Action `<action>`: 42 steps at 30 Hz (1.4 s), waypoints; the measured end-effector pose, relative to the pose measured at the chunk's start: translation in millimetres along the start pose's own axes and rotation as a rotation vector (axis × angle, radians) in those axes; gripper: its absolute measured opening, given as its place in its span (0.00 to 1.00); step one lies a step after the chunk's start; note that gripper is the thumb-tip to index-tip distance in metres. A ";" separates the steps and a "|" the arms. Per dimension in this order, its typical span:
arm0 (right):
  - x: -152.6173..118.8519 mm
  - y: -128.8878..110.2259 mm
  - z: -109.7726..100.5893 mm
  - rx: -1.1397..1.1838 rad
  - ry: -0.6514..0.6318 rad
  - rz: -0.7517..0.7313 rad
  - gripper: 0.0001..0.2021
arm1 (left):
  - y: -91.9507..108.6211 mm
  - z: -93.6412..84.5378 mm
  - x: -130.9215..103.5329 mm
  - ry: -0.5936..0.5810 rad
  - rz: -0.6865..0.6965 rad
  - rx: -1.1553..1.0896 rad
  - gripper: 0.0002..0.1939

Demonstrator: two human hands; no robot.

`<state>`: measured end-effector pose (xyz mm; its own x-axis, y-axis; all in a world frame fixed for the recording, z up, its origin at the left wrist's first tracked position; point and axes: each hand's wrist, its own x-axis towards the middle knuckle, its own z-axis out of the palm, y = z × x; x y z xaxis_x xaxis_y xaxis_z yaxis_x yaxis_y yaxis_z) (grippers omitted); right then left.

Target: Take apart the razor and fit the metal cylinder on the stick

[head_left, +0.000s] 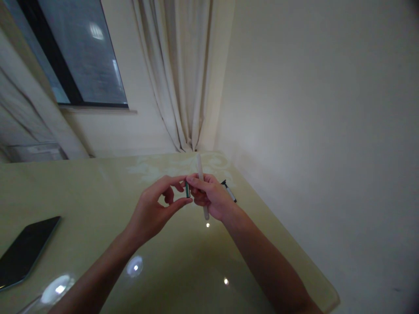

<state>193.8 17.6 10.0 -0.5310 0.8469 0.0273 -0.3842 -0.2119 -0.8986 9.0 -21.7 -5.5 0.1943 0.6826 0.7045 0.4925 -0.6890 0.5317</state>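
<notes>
the left hand (153, 208) pinches a small green piece (187, 190) by its ends, over the table (94, 192); the right hand (214, 196) grips a pale stick (199, 165) alongside. slack fingertip pressure could drop the piece.

Nothing can be read — no text, brand, number or sign is legible on the small dark piece (187, 189), the pale stick (199, 165), the black-and-white piece (229, 192) to the right, or the dark flat device (28, 250) at left.
</notes>
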 end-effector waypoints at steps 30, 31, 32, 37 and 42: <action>-3.8 8.3 5.1 -0.820 0.225 -0.341 0.15 | 4.9 4.8 -5.0 0.108 0.121 0.516 0.18; -4.2 7.6 5.4 -0.826 0.220 -0.345 0.16 | 5.2 4.8 -4.7 0.111 0.112 0.482 0.17; -4.3 6.6 5.2 -0.826 0.206 -0.352 0.17 | 5.3 4.4 -4.4 0.115 0.102 0.441 0.16; -3.3 -4.6 -7.9 -0.737 0.141 -0.347 0.23 | 1.3 -2.3 0.1 0.143 -0.011 0.158 0.19; -8.7 -15.6 -18.7 -0.595 0.043 -0.206 0.28 | -4.0 -7.2 4.0 0.138 -0.164 -0.060 0.20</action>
<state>218.5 22.6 15.7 -0.4555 0.8627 0.2198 0.0166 0.2550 -0.9668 1.7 -18.1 -1.4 -0.0037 0.7497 0.6618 0.4555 -0.5879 0.6685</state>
